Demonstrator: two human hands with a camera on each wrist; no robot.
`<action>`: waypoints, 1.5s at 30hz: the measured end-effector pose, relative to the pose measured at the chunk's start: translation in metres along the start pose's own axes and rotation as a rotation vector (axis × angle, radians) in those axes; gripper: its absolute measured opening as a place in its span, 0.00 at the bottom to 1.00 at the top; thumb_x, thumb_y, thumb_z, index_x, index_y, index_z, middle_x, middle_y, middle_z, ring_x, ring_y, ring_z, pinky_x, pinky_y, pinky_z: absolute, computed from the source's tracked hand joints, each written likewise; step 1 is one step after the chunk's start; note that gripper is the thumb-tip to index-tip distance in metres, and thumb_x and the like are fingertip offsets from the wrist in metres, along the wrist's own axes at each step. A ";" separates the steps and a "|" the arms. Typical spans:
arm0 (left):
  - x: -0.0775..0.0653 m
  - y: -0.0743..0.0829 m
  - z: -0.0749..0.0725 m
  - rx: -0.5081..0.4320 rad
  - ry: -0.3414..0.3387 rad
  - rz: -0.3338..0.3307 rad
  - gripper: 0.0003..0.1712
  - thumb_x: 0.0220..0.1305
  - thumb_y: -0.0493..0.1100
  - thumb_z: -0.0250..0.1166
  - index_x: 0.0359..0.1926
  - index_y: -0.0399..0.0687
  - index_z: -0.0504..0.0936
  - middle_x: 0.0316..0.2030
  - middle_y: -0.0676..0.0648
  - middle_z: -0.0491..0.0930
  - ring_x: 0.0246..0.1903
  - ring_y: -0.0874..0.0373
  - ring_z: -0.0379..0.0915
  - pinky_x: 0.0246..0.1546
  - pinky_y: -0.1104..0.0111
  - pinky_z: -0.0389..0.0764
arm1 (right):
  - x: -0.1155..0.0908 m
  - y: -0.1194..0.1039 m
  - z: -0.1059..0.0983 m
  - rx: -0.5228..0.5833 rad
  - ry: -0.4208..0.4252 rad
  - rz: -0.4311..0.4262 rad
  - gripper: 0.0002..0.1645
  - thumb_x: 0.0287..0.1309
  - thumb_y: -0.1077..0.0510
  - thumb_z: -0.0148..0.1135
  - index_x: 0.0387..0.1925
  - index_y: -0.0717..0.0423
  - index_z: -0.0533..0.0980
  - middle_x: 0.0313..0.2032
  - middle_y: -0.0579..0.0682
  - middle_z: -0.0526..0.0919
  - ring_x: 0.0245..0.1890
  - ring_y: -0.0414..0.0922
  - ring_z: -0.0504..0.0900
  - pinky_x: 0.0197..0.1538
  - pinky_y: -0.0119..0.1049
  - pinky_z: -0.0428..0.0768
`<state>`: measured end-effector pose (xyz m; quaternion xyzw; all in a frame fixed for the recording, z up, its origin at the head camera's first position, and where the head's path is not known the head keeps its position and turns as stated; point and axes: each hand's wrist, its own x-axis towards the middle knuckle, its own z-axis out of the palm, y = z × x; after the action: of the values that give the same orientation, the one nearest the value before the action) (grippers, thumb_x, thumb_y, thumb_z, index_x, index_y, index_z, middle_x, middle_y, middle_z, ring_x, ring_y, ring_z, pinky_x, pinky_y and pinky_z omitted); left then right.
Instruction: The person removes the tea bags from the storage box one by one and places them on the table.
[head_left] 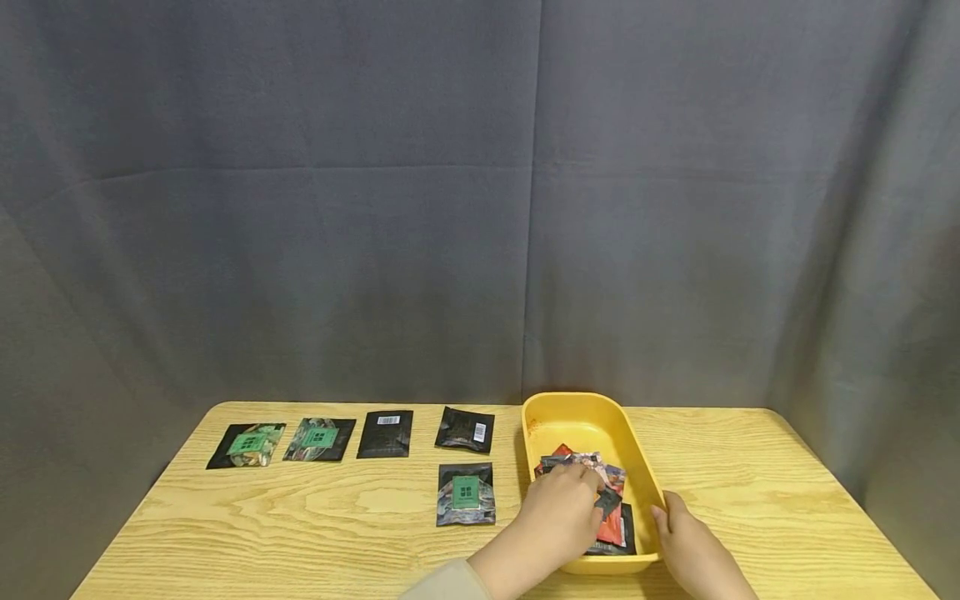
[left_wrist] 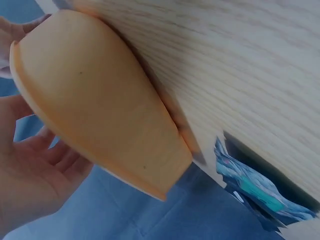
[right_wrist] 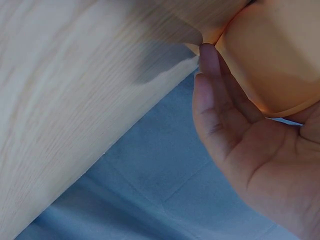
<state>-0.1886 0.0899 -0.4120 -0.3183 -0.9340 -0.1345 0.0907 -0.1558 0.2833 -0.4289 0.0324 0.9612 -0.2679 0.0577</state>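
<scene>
The right hand [head_left: 693, 542] grips the yellow bin [head_left: 634, 454], likely steadying it; whether the left hand [head_left: 561, 505] inside pinches sachets [head_left: 611, 527], I can't tell

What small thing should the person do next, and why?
Perhaps lift a packet out with the left hand: it reaches among packets in the yellow tray, the right hand grips that tray, and five other packets lie on the table.
</scene>
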 end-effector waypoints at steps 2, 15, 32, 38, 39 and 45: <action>0.003 0.003 0.003 0.046 -0.023 -0.004 0.16 0.62 0.50 0.69 0.49 0.51 0.83 0.46 0.54 0.81 0.46 0.60 0.77 0.45 0.69 0.79 | 0.000 0.000 0.000 0.000 -0.004 0.006 0.30 0.78 0.54 0.37 0.62 0.82 0.57 0.53 0.78 0.74 0.55 0.72 0.74 0.54 0.65 0.73; 0.017 0.009 0.019 0.097 -0.283 -0.175 0.41 0.62 0.66 0.64 0.68 0.49 0.71 0.64 0.45 0.71 0.63 0.50 0.68 0.61 0.62 0.71 | 0.002 0.000 -0.001 0.026 -0.036 0.023 0.32 0.79 0.54 0.36 0.64 0.83 0.55 0.56 0.80 0.70 0.57 0.72 0.72 0.55 0.64 0.73; 0.017 0.003 0.025 0.008 -0.228 -0.161 0.36 0.64 0.56 0.66 0.69 0.50 0.68 0.60 0.47 0.75 0.57 0.54 0.73 0.55 0.65 0.75 | 0.001 0.002 0.000 -0.005 0.003 -0.005 0.30 0.78 0.55 0.38 0.61 0.82 0.57 0.52 0.78 0.74 0.55 0.72 0.74 0.53 0.64 0.74; 0.016 0.003 0.025 0.001 -0.127 -0.141 0.28 0.69 0.49 0.61 0.67 0.51 0.69 0.59 0.50 0.75 0.56 0.56 0.74 0.53 0.65 0.78 | 0.000 0.000 -0.001 -0.003 0.021 -0.022 0.28 0.78 0.56 0.38 0.61 0.82 0.58 0.52 0.78 0.75 0.54 0.71 0.75 0.53 0.65 0.74; 0.016 0.002 0.025 0.010 -0.099 -0.124 0.27 0.68 0.47 0.63 0.66 0.51 0.71 0.59 0.50 0.76 0.56 0.56 0.74 0.52 0.65 0.78 | 0.000 0.000 -0.001 -0.002 0.025 -0.025 0.28 0.78 0.57 0.39 0.61 0.81 0.58 0.52 0.77 0.75 0.54 0.71 0.75 0.54 0.65 0.73; 0.013 0.001 0.024 0.113 0.087 0.003 0.24 0.56 0.40 0.73 0.54 0.49 0.80 0.50 0.52 0.82 0.48 0.59 0.79 0.43 0.68 0.82 | 0.000 0.001 0.000 0.000 0.009 -0.015 0.29 0.78 0.56 0.38 0.62 0.82 0.57 0.53 0.80 0.73 0.55 0.73 0.73 0.55 0.65 0.72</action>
<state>-0.2004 0.1054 -0.4307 -0.3077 -0.9349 -0.0952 0.1492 -0.1555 0.2843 -0.4289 0.0265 0.9617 -0.2680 0.0512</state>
